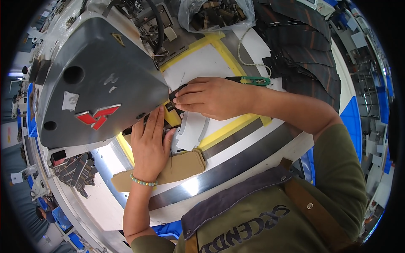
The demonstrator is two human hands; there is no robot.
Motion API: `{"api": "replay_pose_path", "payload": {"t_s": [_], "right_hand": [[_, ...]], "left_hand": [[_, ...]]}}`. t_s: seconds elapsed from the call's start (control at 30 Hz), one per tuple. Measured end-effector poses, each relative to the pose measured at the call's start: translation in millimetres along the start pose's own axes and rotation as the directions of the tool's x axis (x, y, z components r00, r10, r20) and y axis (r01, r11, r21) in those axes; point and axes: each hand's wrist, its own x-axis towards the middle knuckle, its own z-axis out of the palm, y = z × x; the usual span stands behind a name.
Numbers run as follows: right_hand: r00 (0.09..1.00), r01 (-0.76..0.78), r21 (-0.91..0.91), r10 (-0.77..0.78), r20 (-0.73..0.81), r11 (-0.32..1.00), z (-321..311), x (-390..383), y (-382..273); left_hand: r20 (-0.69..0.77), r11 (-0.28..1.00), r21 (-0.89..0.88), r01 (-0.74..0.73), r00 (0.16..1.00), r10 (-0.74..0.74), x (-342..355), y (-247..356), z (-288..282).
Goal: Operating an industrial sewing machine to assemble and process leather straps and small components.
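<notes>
While left hand (pixel 149 145) presses flat, fingers extended, likely keeping dark cloth (pixel 179 88) steady beside sewing machine (pixel 105 80), right fingertips touch cloth; right grip's closure cannot tell, thumb obscured. Cloth well in from desk's (pixel 244 158) near edge.

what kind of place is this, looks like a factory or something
Most likely a garment or sewing workshop: a large grey machine, probably for sewing, overhangs the worktable, dark striped fabric pieces lie layered at right, and a clear plastic bag holds scraps.
</notes>
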Motion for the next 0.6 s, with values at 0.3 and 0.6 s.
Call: {"api": "replay_pose_path", "payload": {"t_s": [0.3, 0.6], "right_hand": [[0.999, 0.004, 0.016, -0.004, -0.035, 1.0, 2.4, -0.6, -0.3], [0.999, 0.005, -0.021, -0.006, -0.043, 1.0, 2.3, 0.2, 1.2]], "left_hand": [[0.091, 0.991, 0.106, -0.081, 0.993, 0.071, -1.5, 1.8, -1.2], [0.142, 0.994, 0.099, -0.055, 0.989, 0.04, 1.3, 7.5, -7.3]]}}
